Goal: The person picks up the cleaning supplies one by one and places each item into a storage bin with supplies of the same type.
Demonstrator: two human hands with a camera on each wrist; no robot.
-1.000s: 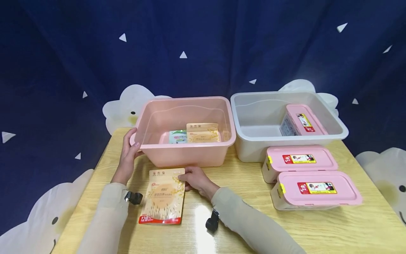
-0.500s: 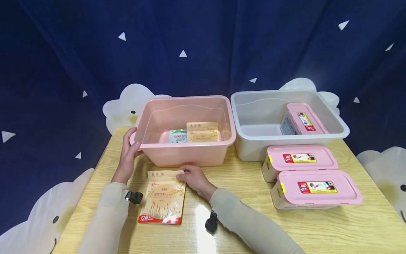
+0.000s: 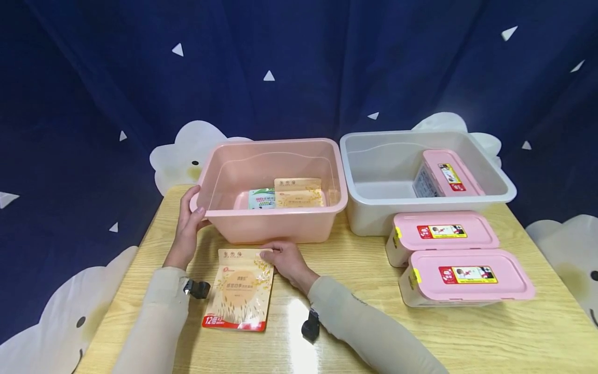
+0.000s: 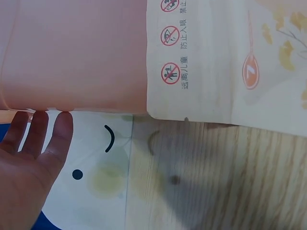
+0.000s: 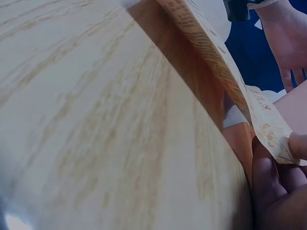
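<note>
My right hand [image 3: 289, 264] pinches the upper right corner of a cream stand-up pouch [image 3: 239, 291], thumb on top and fingers beneath. Wheat stalks and a red bottom band are printed on its front. In the right wrist view, the pouch [image 5: 211, 52] stands tilted off the wood on that side. My left hand [image 3: 187, 231] rests against the left front corner of a pink basin [image 3: 273, 226]; in the left wrist view its straight fingers [image 4: 62, 129] touch the basin's side. Inside the basin lie a similar cream pouch [image 3: 299, 193] and a green-and-white packet [image 3: 261, 199].
Right of the basin stands a white basin [image 3: 369, 218] holding a pink-lidded box [image 3: 450, 171]. Two more pink-lidded boxes [image 3: 444, 231] sit in front of it, one nearer the table's front. The wooden table [image 3: 355, 322] backs onto a dark blue curtain [image 3: 299, 41].
The pouch's top edge has shifted slightly in my right hand's pinch and its front looks flatter. My left hand stays at the pink basin; both basins and the boxes stay in place.
</note>
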